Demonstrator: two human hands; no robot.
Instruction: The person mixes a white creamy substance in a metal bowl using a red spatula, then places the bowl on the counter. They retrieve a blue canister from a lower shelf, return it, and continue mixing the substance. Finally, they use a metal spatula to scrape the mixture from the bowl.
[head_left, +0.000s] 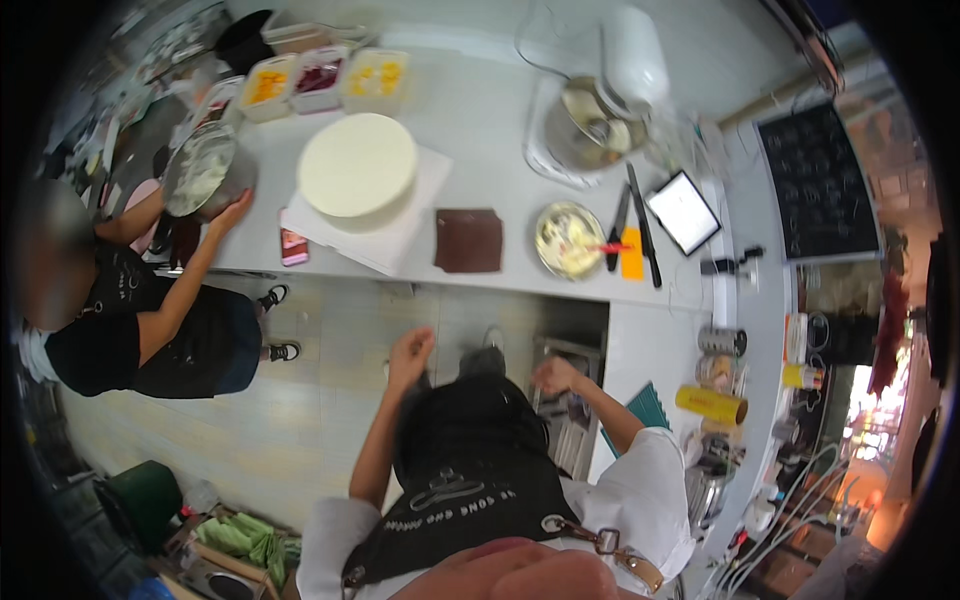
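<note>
My left hand (411, 356) hangs over the floor before the table, fingers loosely curled, with nothing visible in it. Also touching nothing on the table, my right hand (555, 375) is held near a metal-framed shelf under the side counter, its fingers bent and slightly apart. Ahead, a round, smooth cake coated in pale cream (357, 165) rests on a white board (397, 244). To its right lie a flat dark brown square (469, 240) and a bowl of pale cream (568, 232) holding a red-handled spatula (607, 247).
At left, a co-worker's hands (232, 214) hold a metal bowl of cream (199, 172). Tubs of cut fruit (319, 79) line the back. A stand mixer (634, 60), long knives (643, 225), an orange scraper (631, 253) and a tablet (683, 212) stand or lie at right. A phone (294, 246) is near the edge.
</note>
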